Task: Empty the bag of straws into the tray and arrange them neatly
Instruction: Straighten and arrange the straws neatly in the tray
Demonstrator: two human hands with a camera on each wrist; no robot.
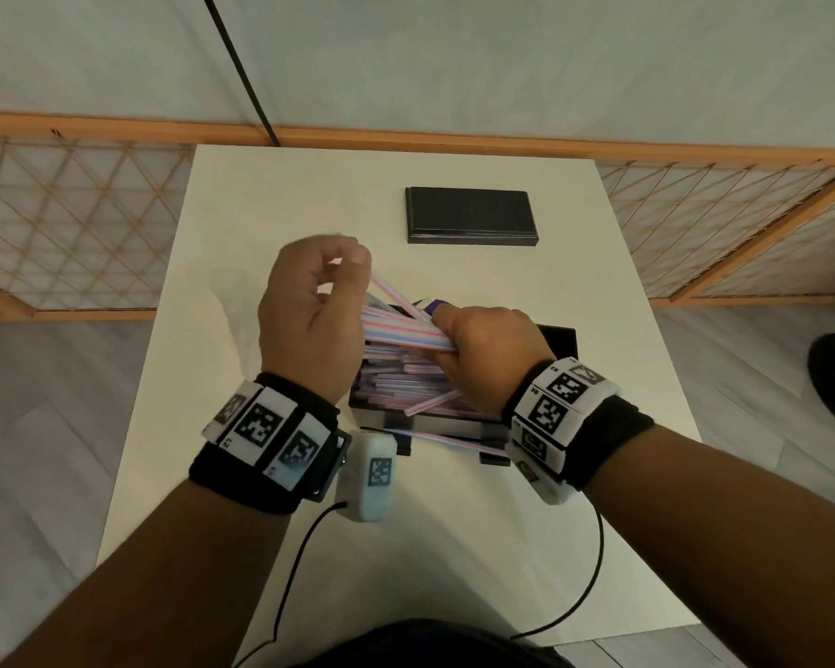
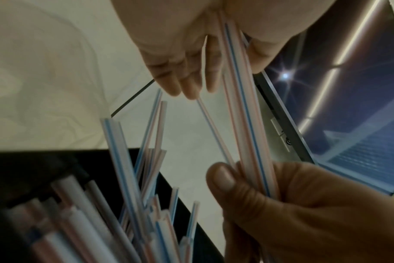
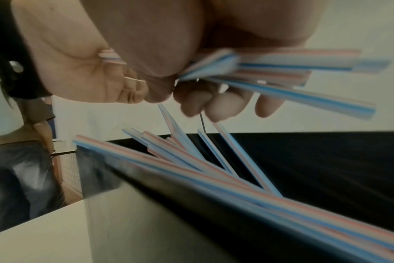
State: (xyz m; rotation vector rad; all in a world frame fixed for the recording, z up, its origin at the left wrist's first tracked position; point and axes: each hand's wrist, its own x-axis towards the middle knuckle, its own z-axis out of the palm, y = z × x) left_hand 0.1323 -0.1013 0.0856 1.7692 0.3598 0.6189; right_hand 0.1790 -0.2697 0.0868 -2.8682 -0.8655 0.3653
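Note:
A black tray (image 1: 557, 342) in the middle of the white table holds a loose pile of red-and-blue striped straws (image 1: 406, 378). My right hand (image 1: 449, 344) grips a bundle of straws (image 1: 396, 325) above the tray, thumb on top. My left hand (image 1: 353, 272) pinches the bundle's far ends between thumb and fingers. The left wrist view shows the bundle (image 2: 241, 99) running from my left hand (image 2: 225, 74) down to my right hand (image 2: 281, 204). In the right wrist view the gripped straws (image 3: 281, 67) fan out over the tray (image 3: 326, 160). One straw (image 1: 447, 438) lies across the tray's near edge.
A glossy black flat box (image 1: 471, 214) lies at the table's far side. Something purple (image 1: 436, 306) shows behind my right hand. A crumpled clear plastic sheet (image 2: 45, 80) lies left of the tray. A wooden lattice fence (image 1: 68, 224) stands behind the table (image 1: 271, 195).

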